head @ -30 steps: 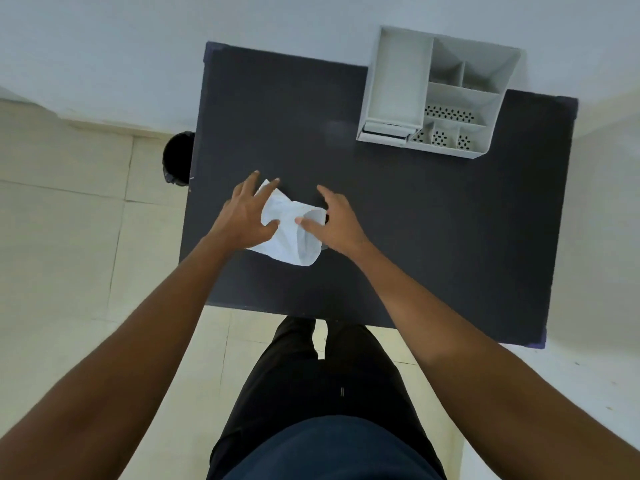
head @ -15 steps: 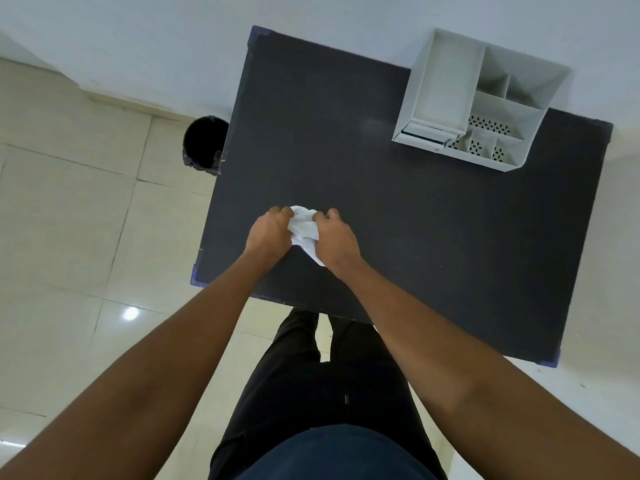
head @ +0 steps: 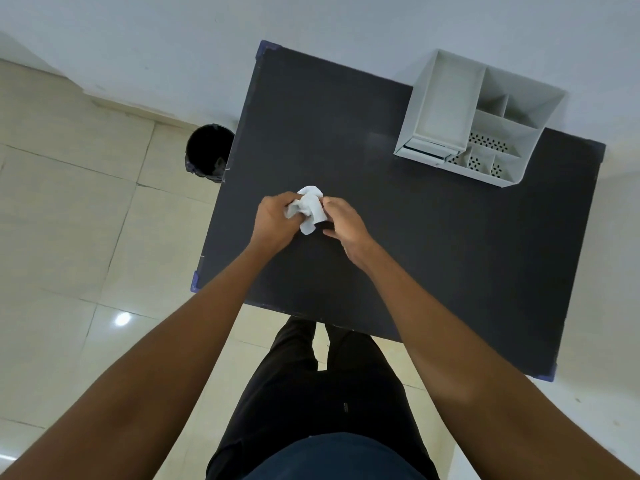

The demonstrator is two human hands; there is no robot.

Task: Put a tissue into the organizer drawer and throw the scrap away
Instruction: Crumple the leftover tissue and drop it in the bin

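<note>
Here, both my hands bunch the tissue (head: pixel 309 208).
Left hand (head: pixel 275 220) and right hand (head: pixel 343 223) closed around it above the table (head: pixel 433 244).

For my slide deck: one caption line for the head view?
Both hands, left hand and right hand, bunch a white tissue over the dark table.

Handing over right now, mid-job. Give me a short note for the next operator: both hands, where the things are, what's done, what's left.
Left hand and right hand: both closed on the crumpled tissue, held over the middle of the black table.
Organizer: far right corner of the table; its drawer looks shut.
Bin: on the floor off the table's left edge.
Done: nothing placed yet.
Left: open the drawer, put the tissue in, bin the scrap.
</note>
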